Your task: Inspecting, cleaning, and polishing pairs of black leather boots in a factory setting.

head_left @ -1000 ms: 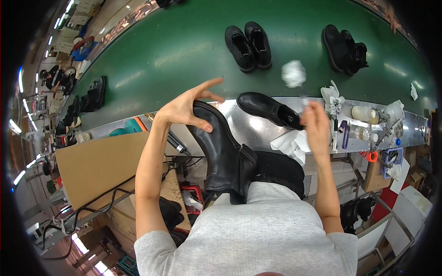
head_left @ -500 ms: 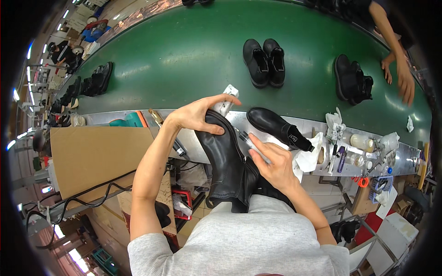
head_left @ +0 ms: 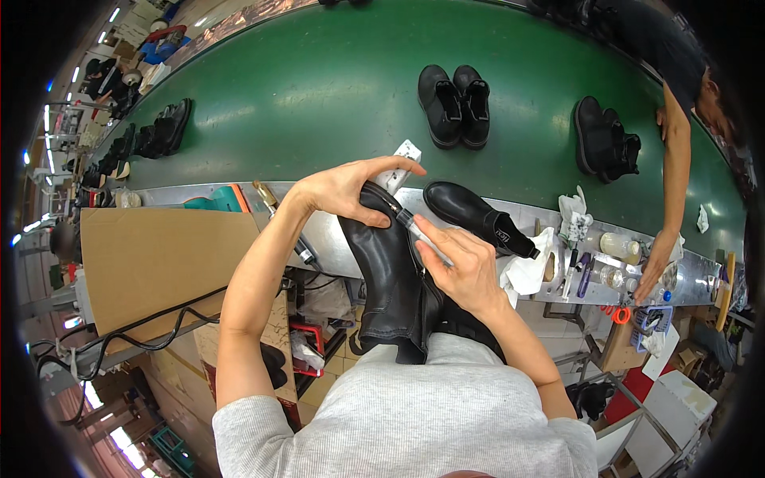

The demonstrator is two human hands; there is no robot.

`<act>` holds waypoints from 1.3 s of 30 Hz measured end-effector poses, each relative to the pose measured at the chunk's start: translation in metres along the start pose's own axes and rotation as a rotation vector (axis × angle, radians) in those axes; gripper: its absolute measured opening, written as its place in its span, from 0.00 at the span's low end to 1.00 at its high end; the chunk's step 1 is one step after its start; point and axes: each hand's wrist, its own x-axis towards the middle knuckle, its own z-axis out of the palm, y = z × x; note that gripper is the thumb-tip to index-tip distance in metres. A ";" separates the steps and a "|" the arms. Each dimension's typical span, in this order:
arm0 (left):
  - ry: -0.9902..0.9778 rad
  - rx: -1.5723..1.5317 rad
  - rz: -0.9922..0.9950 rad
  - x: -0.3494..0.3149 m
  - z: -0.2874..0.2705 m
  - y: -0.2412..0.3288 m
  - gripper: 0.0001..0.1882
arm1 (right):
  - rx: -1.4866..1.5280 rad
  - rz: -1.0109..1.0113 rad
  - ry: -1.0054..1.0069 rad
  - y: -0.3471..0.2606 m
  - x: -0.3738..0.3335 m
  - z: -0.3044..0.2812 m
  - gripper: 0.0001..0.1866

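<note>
Clasps black zip-up boot (head_left: pixel 373 263) by far end in curled fingers of left hand (head_left: pixel 339 191), before torso (head_left: pixel 454 406) at metal desk (head_left: pixel 328 239); pinches pen-like tool (head_left: pixel 409 221) in fingers of right hand (head_left: pixel 470 268), angled at boot's edge.

We record the boot (head_left: pixel 374 275) as plain black. We find the slim tool (head_left: pixel 416 229) grey along its barrel, with a black collar. The wad (head_left: pixel 409 150) is white, speckled black. The worktop (head_left: pixel 319 95) is solid green, its metal ledge (head_left: pixel 327 239) silver. We log the loose shoe (head_left: pixel 456 202) as black with pale print inside, the shirt (head_left: pixel 446 406) as light grey, finely ribbed, and the coil (head_left: pixel 621 315) as orange.
</note>
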 end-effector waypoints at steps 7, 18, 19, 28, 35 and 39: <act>0.000 -0.009 0.013 0.000 0.003 -0.004 0.39 | -0.020 0.034 -0.045 -0.003 0.004 -0.001 0.17; -0.003 -0.018 0.026 0.000 0.003 -0.008 0.39 | -0.066 -0.053 0.096 0.004 -0.001 0.007 0.14; -0.004 -0.020 0.026 0.000 0.003 -0.007 0.39 | -0.063 -0.046 0.104 0.004 -0.002 0.006 0.13; -0.002 -0.010 0.039 0.003 0.000 -0.010 0.39 | -0.038 0.065 0.062 -0.003 -0.010 -0.002 0.13; 0.006 0.007 0.120 0.003 -0.002 -0.014 0.43 | 0.001 0.096 0.153 -0.011 -0.011 -0.022 0.14; -0.044 -0.003 0.165 0.016 0.001 -0.001 0.46 | -0.048 0.134 0.148 0.010 0.016 -0.009 0.14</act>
